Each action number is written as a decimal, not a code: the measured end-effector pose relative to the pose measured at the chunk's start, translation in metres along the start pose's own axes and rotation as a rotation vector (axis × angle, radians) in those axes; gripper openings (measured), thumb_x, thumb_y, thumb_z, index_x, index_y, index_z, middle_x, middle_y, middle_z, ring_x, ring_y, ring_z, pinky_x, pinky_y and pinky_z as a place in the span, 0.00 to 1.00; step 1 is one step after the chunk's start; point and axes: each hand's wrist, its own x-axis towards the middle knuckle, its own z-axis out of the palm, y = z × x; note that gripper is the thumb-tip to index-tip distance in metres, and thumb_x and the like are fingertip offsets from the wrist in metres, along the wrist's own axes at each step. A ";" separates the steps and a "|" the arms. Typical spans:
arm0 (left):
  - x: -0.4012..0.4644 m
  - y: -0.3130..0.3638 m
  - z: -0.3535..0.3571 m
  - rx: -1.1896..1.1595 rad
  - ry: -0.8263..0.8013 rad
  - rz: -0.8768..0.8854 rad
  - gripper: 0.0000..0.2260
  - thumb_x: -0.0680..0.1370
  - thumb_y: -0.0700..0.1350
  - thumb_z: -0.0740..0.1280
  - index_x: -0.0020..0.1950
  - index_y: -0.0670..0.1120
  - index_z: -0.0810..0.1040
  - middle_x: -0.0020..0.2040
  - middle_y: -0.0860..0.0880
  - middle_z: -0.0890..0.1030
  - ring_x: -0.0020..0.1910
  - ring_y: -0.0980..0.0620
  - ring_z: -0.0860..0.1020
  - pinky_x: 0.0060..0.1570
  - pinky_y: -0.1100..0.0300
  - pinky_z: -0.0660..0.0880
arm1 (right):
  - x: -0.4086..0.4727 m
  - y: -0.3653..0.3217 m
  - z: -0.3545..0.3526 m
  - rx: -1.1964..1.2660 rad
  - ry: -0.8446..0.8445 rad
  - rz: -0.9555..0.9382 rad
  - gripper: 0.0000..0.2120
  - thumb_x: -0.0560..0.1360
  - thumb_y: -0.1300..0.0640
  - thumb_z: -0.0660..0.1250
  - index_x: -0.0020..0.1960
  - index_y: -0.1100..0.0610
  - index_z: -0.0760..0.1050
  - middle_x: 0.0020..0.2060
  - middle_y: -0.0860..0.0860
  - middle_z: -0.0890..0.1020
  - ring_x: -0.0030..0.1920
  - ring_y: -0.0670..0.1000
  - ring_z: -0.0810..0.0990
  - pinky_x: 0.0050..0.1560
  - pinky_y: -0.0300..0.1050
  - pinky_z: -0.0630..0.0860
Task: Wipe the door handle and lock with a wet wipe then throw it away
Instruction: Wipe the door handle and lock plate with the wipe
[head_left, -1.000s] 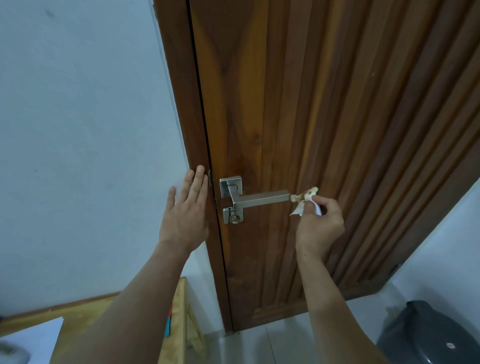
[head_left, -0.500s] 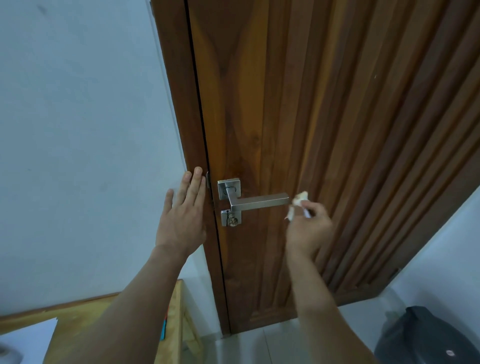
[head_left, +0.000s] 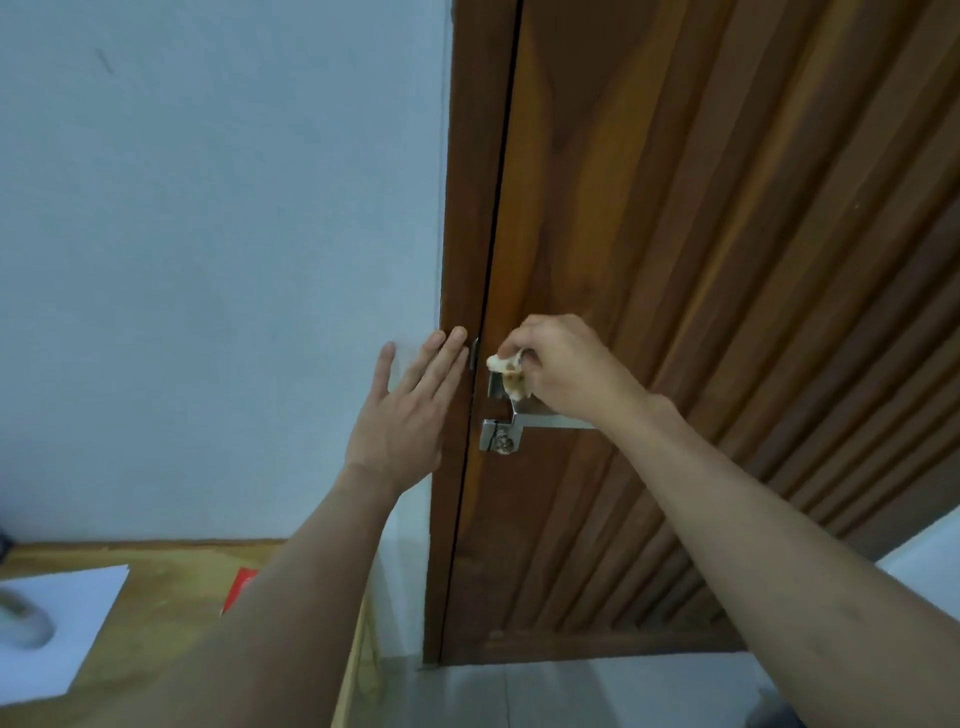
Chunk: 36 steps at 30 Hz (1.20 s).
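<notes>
My right hand (head_left: 566, 369) pinches a crumpled, brown-stained wet wipe (head_left: 509, 370) against the upper square plate of the metal door handle (head_left: 545, 420) on the wooden door (head_left: 675, 234). The hand and wrist hide most of the lever. Below sits the small square lock (head_left: 497, 440) with its round knob, uncovered. My left hand (head_left: 410, 410) lies flat with straight fingers on the wall and the brown door frame (head_left: 457, 260), just left of the handle.
A pale blue wall (head_left: 208, 234) fills the left. A wooden table (head_left: 156, 597) at lower left carries white paper (head_left: 57, 629) and a red item (head_left: 239, 587). Pale floor tiles (head_left: 571, 691) lie below the door.
My right hand has carried the wipe left from the lever's free end to the handle's upper plate. The view has swung left. My left hand stays on the frame.
</notes>
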 end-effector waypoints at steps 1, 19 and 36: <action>-0.002 -0.002 0.002 0.017 0.012 0.005 0.41 0.75 0.47 0.63 0.81 0.44 0.43 0.81 0.45 0.37 0.80 0.47 0.38 0.76 0.37 0.49 | 0.007 -0.005 0.003 -0.151 -0.090 -0.103 0.13 0.77 0.67 0.63 0.56 0.56 0.82 0.51 0.52 0.80 0.51 0.52 0.79 0.46 0.43 0.74; -0.002 0.000 0.001 -0.061 -0.044 -0.045 0.43 0.75 0.47 0.65 0.81 0.46 0.40 0.80 0.49 0.34 0.79 0.51 0.34 0.76 0.37 0.45 | 0.023 -0.053 0.003 -0.941 -0.764 -0.491 0.17 0.76 0.69 0.59 0.31 0.58 0.62 0.31 0.52 0.71 0.34 0.53 0.73 0.31 0.45 0.68; -0.002 -0.001 -0.007 -0.046 -0.100 -0.020 0.44 0.75 0.42 0.64 0.80 0.46 0.37 0.79 0.48 0.31 0.79 0.50 0.34 0.76 0.39 0.47 | 0.035 -0.059 0.002 -0.768 -0.762 -0.362 0.17 0.78 0.68 0.59 0.32 0.57 0.65 0.31 0.51 0.70 0.31 0.50 0.70 0.31 0.42 0.67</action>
